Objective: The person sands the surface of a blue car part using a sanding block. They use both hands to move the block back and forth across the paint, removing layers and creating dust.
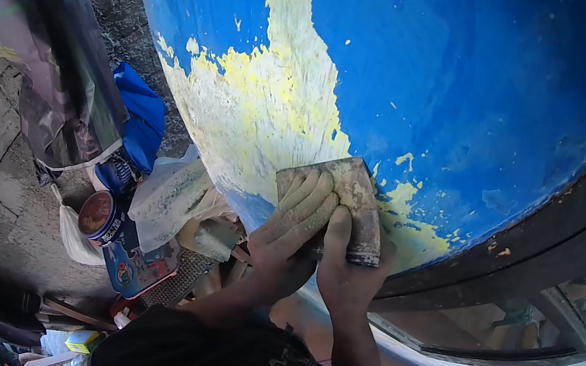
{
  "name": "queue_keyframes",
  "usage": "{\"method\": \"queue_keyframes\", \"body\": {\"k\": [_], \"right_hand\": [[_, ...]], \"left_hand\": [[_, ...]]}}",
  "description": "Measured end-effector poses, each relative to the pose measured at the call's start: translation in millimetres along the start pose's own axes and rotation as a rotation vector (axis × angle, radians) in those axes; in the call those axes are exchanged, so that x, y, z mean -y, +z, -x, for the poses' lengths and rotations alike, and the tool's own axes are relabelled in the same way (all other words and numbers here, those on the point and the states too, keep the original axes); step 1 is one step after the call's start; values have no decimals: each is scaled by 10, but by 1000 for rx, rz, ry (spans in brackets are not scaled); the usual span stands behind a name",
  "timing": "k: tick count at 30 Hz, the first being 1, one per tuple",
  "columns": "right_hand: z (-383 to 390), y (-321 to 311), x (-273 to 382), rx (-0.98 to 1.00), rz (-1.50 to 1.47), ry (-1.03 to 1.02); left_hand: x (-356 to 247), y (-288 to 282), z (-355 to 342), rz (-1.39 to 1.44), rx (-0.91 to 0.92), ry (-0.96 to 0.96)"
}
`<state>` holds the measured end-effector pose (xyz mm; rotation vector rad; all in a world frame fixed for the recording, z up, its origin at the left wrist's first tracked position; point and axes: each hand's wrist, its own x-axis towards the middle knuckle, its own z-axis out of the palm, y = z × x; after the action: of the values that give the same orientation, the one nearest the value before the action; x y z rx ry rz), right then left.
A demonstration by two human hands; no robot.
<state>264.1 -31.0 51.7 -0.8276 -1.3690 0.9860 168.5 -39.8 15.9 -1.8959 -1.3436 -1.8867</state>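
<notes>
A dusty, grey-brown rectangular pad (362, 195) lies against a curved, blue-painted vehicle panel (434, 82). My left hand (296, 211) presses on it, fingers laid together across its upper left part. With its thumb on top, my right hand (345, 265) grips the pad's lower edge; the other right fingers are mostly hidden. The pad's underside is out of sight. Beyond it runs a large patch of stripped, whitish-yellow surface (253, 99). A smaller yellowish patch (411, 218) borders the pad on the right. Fine pale dust coats both hands.
On the left stand an open round tin (97, 214) with reddish-brown contents and a blue box (133, 261). Plastic sheeting (165, 196) and a blue bag (138, 114) are close by. A dark trim edge and a glass window (501, 326) lie at the right.
</notes>
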Motion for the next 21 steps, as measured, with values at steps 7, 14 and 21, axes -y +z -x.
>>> {"method": "queue_keyframes", "body": {"k": [7, 14, 21], "right_hand": [[263, 70, -182, -90, 255, -166], [180, 24, -193, -59, 237, -134], [181, 66, -182, -142, 127, -171]], "left_hand": [[50, -128, 116, 132, 78, -31], [34, -18, 150, 127, -15, 0], [52, -72, 106, 126, 68, -6]]}}
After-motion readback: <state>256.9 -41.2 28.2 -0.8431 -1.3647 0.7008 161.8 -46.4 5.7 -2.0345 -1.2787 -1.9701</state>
